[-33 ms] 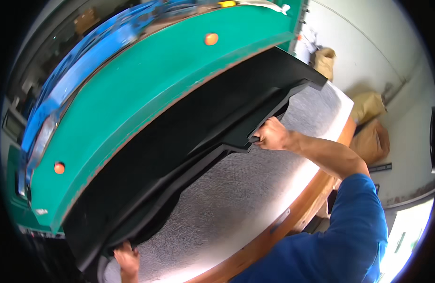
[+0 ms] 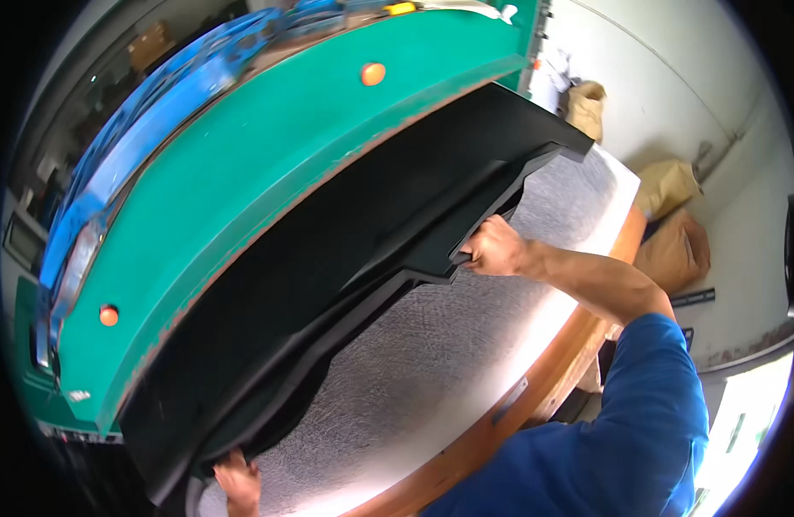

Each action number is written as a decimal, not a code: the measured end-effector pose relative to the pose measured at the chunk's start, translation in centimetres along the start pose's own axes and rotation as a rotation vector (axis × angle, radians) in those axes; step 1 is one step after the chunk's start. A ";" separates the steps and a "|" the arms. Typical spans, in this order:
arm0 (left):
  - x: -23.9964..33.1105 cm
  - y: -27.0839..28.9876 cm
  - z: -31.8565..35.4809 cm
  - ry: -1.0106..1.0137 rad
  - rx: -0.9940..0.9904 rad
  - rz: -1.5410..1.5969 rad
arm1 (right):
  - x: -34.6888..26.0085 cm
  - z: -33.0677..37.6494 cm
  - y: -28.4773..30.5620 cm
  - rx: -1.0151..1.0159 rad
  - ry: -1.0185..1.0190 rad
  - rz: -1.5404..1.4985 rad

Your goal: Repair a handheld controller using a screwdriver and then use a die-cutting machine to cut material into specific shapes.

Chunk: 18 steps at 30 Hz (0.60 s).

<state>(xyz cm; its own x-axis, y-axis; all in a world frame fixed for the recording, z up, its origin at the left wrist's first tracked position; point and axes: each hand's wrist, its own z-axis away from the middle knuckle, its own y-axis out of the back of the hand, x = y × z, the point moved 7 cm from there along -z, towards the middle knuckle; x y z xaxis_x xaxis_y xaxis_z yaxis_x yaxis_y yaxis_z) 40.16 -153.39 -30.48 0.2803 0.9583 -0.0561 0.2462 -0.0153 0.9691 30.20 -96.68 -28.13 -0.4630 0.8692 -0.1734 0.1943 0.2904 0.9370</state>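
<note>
A wide black flexible sheet (image 2: 328, 233) lies across a grey, rough-textured surface (image 2: 397, 370), its near edge folded and rumpled. My right hand (image 2: 493, 246) is closed around that folded edge, right of the middle. At the lower left, my left hand (image 2: 237, 481) grips the same edge near its left end, the fingertips partly hidden by the black material. The far side of the sheet runs along the lower lip of a green machine (image 2: 268, 155).
Orange buttons (image 2: 373, 74) sit on the green machine's front. Blue machine parts (image 2: 156, 146) rise behind it. A wooden edge (image 2: 509, 405) borders the grey surface nearest me. Brown paper sacks (image 2: 673, 250) stand against the wall at right.
The whole picture has shifted slightly. Both hands keep hold of the sheet's near edge, and the left hand appears a touch farther right.
</note>
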 end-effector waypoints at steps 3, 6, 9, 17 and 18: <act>0.3 -0.3 2.2 -0.013 -0.014 0.042 | -0.9 3.0 1.2 0.086 0.031 0.002; 1.9 1.2 4.2 -0.093 0.091 0.114 | -1.3 5.9 1.1 0.064 0.031 0.014; 2.3 1.1 6.6 -0.082 -0.034 0.143 | -2.8 7.6 2.2 0.053 0.029 -0.002; 4.5 1.2 10.4 -0.009 -0.154 0.137 | -5.8 10.4 3.9 0.121 0.110 -0.045; 5.1 1.2 10.1 -0.051 -0.119 0.102 | -6.3 9.6 4.5 0.193 0.153 -0.035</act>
<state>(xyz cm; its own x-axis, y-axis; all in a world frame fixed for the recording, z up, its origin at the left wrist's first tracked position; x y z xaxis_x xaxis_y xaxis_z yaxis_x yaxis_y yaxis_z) 51.29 -151.38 -32.03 0.3457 0.9377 0.0353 0.1029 -0.0753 0.9918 42.34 -97.03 -25.69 -0.5954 0.7906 -0.1427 0.3304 0.4029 0.8535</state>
